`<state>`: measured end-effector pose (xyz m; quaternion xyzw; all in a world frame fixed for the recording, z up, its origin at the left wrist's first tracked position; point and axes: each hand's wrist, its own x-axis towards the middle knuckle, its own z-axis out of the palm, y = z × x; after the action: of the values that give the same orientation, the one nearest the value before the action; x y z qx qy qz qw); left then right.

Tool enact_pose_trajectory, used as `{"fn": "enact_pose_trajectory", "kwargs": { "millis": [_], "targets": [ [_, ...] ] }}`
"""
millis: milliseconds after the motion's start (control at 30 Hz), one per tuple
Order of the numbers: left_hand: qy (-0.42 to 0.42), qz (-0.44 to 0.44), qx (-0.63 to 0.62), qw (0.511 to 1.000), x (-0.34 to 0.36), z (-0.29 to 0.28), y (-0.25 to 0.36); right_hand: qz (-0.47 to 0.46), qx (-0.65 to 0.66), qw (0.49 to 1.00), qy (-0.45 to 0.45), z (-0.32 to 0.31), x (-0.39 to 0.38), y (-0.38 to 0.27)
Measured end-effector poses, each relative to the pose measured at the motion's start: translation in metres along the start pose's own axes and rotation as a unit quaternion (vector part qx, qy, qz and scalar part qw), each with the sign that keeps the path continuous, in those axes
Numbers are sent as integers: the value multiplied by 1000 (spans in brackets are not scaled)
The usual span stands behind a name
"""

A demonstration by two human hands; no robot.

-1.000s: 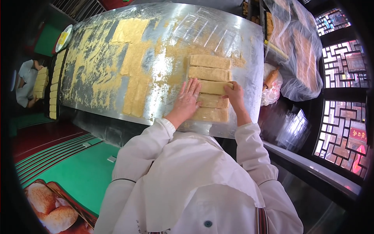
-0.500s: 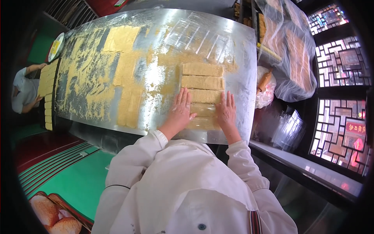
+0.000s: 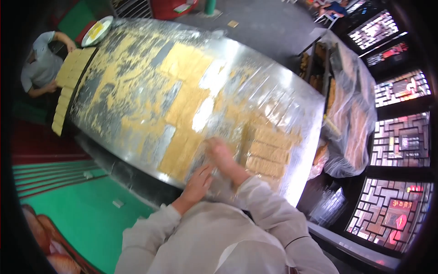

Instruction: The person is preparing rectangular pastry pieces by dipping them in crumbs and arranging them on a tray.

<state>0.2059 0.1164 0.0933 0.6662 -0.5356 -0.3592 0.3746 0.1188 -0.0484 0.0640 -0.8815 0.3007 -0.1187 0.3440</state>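
My right hand [image 3: 221, 155] reaches across in front of my body, over the metal tabletop between flat tan crumbly slabs and a row of tan bars. Motion smears its fingers, so their grip cannot be told. Close below it, my left hand [image 3: 198, 183] has its fingers stretched toward the right hand's wrist, with nothing visible in them. The pale tan slabs [image 3: 182, 107] run in a column to the left of both hands. Right of my right forearm lie the rectangular tan bars [image 3: 267, 152], side by side in what looks like clear plastic.
Yellow powder covers the left of the metal table [image 3: 310, 114]. Clear ridged plastic trays [image 3: 278, 107] lie toward its far right. A person [image 3: 43, 66] stands at the left end by a dark-edged tray of pale pieces [image 3: 68, 82]. Plastic-draped racks [image 3: 349, 105] flank the right side.
My hands have left the sides of the tan bars and moved left, coming close together. The whole view has turned, so the table appears tilted and the bars sit farther right.
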Motion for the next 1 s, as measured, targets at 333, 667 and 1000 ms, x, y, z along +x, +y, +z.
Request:
{"fn": "enact_pose_trajectory", "kwargs": {
  "millis": [333, 667, 1000],
  "targets": [
    [41, -65, -4, 997, -34, -51, -45, 47, -119, 992, 6, 74, 62, -25],
    [37, -62, -48, 996, -24, -69, -53, 89, -36, 988, -123, 49, 65, -22],
    [44, -87, -54, 994, -19, -60, -60, 230, 291, 920, -123, 54, 47, -4]
  ]
}}
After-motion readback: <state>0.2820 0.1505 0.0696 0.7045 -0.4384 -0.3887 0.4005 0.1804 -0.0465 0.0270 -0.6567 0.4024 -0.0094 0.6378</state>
